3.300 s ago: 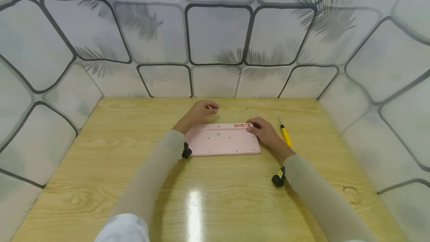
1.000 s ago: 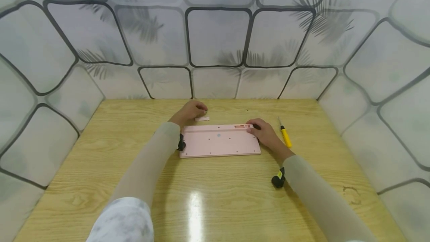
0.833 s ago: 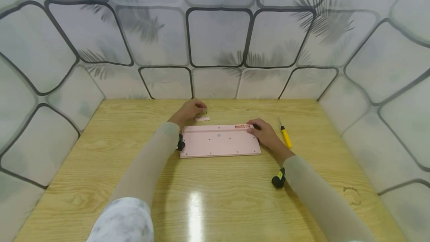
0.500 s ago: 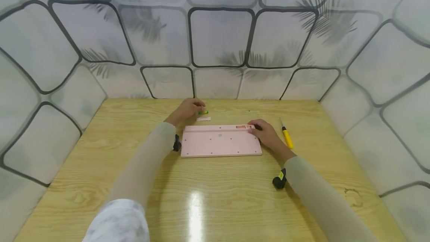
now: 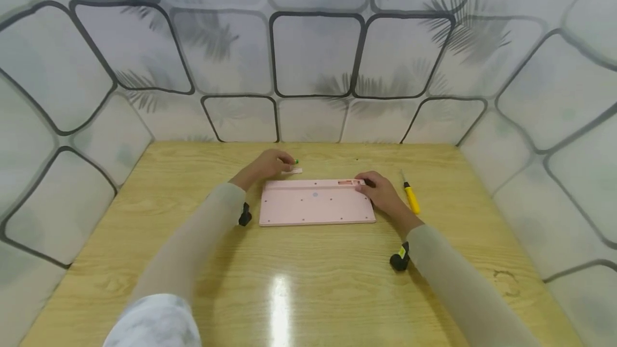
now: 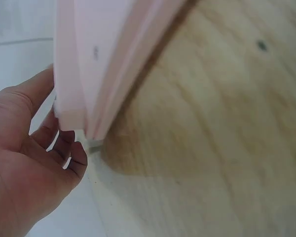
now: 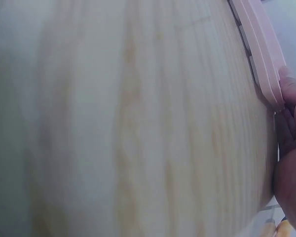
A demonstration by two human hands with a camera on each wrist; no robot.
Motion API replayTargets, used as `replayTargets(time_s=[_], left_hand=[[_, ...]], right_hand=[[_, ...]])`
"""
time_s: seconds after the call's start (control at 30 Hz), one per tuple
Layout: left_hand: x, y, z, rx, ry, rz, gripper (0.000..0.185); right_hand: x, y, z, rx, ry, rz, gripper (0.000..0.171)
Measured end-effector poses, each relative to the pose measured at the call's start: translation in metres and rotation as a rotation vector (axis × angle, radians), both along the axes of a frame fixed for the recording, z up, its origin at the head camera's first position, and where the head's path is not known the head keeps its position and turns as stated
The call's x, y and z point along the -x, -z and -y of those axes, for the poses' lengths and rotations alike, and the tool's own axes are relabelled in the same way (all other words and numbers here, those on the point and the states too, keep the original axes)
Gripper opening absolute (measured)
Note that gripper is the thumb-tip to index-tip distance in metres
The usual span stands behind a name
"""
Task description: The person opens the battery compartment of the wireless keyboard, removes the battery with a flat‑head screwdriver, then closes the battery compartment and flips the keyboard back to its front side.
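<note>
A pink keyboard (image 5: 315, 205) lies upside down on the wooden table, screws showing and its battery slot (image 5: 348, 182) uncovered at the far right. My right hand (image 5: 378, 189) grips its far right corner, thumb on top; the right wrist view shows the thumb against the pink edge (image 7: 261, 49). Beyond the keyboard's far left part, my left hand (image 5: 273, 165) has loosely bent fingers beside a small pink battery cover (image 5: 295, 171). Just past those fingers, the end of a green battery (image 5: 296, 161) shows; the hand hides the rest.
A yellow screwdriver (image 5: 409, 193) with a black collar lies right of the keyboard, close to the right hand. Patterned cloth walls (image 5: 313, 117) enclose the table (image 5: 328, 283) at the back and both sides.
The left hand has set the green battery down beyond the pink cover, let go and drawn back slightly toward the keyboard. The right hand keeps its hold on the corner.
</note>
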State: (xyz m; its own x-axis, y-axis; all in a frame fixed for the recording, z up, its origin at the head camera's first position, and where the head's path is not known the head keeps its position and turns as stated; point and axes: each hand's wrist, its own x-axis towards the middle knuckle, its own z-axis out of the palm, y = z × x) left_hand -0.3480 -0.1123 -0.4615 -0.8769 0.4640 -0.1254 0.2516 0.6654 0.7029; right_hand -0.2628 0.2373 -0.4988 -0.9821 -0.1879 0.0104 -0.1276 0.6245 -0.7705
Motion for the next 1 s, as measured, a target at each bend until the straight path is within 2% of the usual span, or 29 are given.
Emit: replayTargets(time_s=[0.17, 0.5, 0.87, 1.0], left_hand=[[-0.001, 0.007, 0.002, 0.026, -0.021, 0.000, 0.027], [0.000, 0.012, 0.003, 0.050, 0.007, -0.083, 0.023], [-0.001, 0.017, 0.002, 0.072, -0.002, -0.082, 0.022], [-0.001, 0.015, 0.000, 0.068, 0.003, -0.074, 0.020]], right_hand=[[0.002, 0.003, -0.001, 0.010, -0.003, 0.003, 0.031], [0.001, 0.001, 0.000, 0.000, 0.002, 0.005, 0.031], [-0.002, -0.002, 0.003, -0.004, 0.005, 0.004, 0.030], [-0.003, -0.002, 0.002, 0.002, 0.005, -0.006, 0.029]])
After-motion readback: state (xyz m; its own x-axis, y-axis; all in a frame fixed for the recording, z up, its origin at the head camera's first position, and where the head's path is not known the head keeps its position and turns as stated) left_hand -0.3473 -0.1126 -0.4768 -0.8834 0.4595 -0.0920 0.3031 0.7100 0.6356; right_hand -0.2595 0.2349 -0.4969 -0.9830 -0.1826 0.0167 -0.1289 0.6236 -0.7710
